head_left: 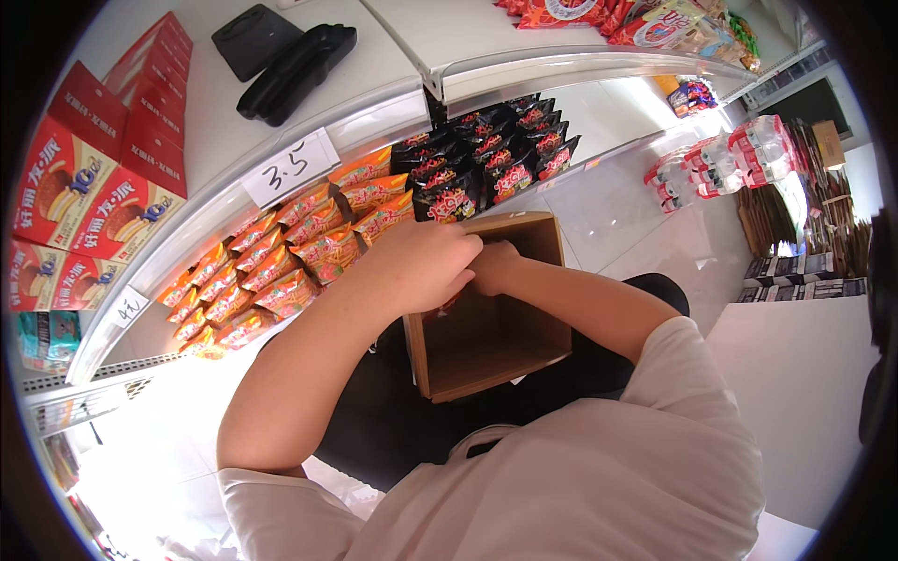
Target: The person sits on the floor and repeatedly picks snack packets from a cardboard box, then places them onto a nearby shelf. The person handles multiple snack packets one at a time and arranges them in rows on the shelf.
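Note:
An upright-sided brown cardboard box (496, 360) rests on my lap with its top side uncovered. My left hand (432, 266) is over the box's far left corner, its fingers curled; what they grip, if anything, is hidden. Close beside it, my right hand (494, 267) reaches into the box, and its fingertips are out of sight. A small dark reddish packet (447, 305) shows partly beneath the hands inside the box. Just beyond, black snack packets (449, 198) stand in rows on a low shelf. Orange snack packets (327, 252) fill the rows to their left.
Red snack cartons (98, 187) are stacked at far left. A black plastic tray (297, 75) lies on the shelf above a price card (292, 168). Shrink-wrapped bottles (725, 161) and flattened cardboard (823, 201) stand at right. The white shelf edge (234, 182) curves ahead of me.

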The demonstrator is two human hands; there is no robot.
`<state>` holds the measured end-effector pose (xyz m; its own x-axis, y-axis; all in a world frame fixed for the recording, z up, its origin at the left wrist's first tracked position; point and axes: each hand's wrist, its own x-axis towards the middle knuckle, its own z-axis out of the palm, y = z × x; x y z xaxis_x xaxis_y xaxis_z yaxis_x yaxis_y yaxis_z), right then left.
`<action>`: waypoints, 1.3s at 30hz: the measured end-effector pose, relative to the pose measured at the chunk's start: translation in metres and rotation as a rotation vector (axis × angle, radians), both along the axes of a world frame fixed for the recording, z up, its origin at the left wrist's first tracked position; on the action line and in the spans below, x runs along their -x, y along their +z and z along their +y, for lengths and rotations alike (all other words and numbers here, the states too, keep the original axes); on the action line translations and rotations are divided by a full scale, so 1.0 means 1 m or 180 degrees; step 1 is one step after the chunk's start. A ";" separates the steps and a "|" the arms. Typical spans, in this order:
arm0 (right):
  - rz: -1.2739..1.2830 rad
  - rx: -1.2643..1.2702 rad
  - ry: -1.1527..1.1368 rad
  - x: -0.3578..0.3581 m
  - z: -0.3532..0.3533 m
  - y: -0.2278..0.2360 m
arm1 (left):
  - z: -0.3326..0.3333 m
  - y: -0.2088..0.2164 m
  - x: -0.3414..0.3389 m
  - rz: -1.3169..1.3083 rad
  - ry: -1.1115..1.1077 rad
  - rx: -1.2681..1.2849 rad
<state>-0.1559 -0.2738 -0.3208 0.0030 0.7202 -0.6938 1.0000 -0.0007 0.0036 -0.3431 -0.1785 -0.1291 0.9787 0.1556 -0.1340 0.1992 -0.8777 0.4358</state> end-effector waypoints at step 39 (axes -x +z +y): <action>0.2558 -0.5095 -0.0474 -0.134 -0.052 0.232 | 0.073 0.132 -0.185 -0.2358 0.2446 -0.0538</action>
